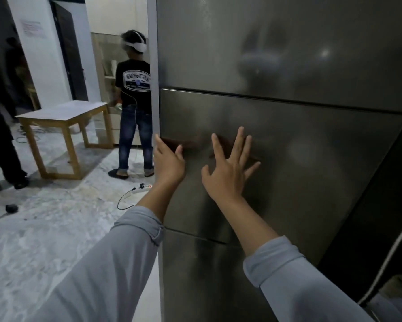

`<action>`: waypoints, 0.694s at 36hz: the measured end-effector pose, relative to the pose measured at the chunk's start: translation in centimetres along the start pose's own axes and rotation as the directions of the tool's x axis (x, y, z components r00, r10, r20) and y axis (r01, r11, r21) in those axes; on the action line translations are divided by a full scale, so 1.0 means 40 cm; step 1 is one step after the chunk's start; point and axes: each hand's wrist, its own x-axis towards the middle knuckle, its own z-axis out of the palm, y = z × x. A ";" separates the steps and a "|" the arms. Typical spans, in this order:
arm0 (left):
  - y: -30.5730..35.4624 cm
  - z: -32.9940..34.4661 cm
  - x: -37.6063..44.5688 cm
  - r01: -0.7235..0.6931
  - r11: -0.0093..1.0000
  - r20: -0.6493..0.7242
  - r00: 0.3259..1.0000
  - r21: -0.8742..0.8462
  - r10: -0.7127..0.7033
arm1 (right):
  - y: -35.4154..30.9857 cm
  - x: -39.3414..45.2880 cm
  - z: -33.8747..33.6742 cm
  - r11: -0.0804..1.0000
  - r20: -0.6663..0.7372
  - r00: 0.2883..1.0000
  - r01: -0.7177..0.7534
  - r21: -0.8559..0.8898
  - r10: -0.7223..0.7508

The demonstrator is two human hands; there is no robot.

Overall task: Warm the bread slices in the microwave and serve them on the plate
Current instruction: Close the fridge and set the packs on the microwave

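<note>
A tall steel refrigerator (288, 126) fills the right of the head view, its doors closed. My left hand (168, 162) rests at the left edge of the middle door, fingers curled over that edge. My right hand (230, 168) lies flat on the same door with fingers spread, holding nothing. No bread, plate or microwave is in view.
A wooden table (62, 117) stands at the left on a pale marbled floor. A person in a black T-shirt (134, 89) with a white headset stands just left of the fridge, back turned. A white power strip (141, 188) with its cable lies on the floor nearby. Another person's legs (2, 145) are at far left.
</note>
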 end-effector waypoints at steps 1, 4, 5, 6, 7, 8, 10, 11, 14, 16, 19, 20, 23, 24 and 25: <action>0.004 0.024 0.030 -0.004 1.000 0.020 1.000 -0.011 0.005 | 0.010 0.023 0.011 1.000 -0.004 1.000 -0.004 -0.029 0.004; 0.002 0.069 0.087 -0.016 1.000 0.061 0.998 -0.015 0.017 | 0.021 0.061 0.038 0.997 0.004 1.000 -0.024 -0.080 0.024; 0.002 0.086 0.103 -0.022 1.000 0.067 0.997 -0.015 0.023 | 0.024 0.074 0.050 0.995 -0.006 0.999 -0.033 -0.090 0.032; 0.002 0.103 0.119 -0.029 0.999 0.076 0.997 -0.019 0.031 | 0.026 0.087 0.061 0.994 -0.019 0.999 -0.042 -0.099 0.040; 0.002 0.120 0.135 -0.034 0.999 0.084 0.996 -0.025 0.036 | 0.027 0.100 0.072 0.992 -0.032 0.998 -0.051 -0.112 0.048; 0.000 0.141 0.154 -0.037 0.999 0.099 0.994 -0.031 0.040 | 0.031 0.115 0.086 0.989 -0.038 0.997 -0.070 -0.130 0.066; -0.002 0.171 0.182 -0.048 0.998 0.113 0.992 -0.039 0.052 | 0.037 0.139 0.105 0.982 -0.040 0.995 -0.097 -0.164 0.092; -0.006 0.181 0.193 -0.051 0.998 0.126 0.990 -0.044 0.057 | 0.039 0.145 0.114 0.979 -0.047 0.994 -0.110 -0.173 0.103; -0.005 0.237 0.268 -0.088 0.993 0.202 0.974 -0.083 0.103 | 0.041 0.203 0.164 0.967 -0.129 0.979 -0.181 -0.180 0.159; -0.001 0.264 0.298 -0.106 0.989 0.243 0.961 -0.106 0.129 | 0.046 0.227 0.187 0.959 -0.172 0.966 -0.221 -0.175 0.191; 0.001 0.304 0.342 -0.149 0.976 0.295 0.936 -0.158 0.191 | 0.053 0.261 0.209 0.941 -0.210 0.951 -0.268 -0.207 0.225; 0.002 0.320 0.356 -0.160 0.973 0.316 0.926 -0.165 0.206 | 0.060 0.272 0.213 0.930 -0.207 0.948 -0.286 -0.230 0.240; 0.006 0.368 0.397 -0.181 0.974 0.402 0.888 -0.137 0.222 | 0.082 0.297 0.219 0.897 -0.206 0.934 -0.343 -0.279 0.293; 0.012 0.377 0.403 -0.193 0.973 0.415 0.880 -0.127 0.229 | 0.091 0.301 0.218 0.889 -0.193 0.933 -0.351 -0.294 0.305; 0.017 0.384 0.408 -0.203 0.971 0.424 0.873 -0.128 0.238 | 0.099 0.302 0.218 0.881 -0.180 0.933 -0.355 -0.311 0.312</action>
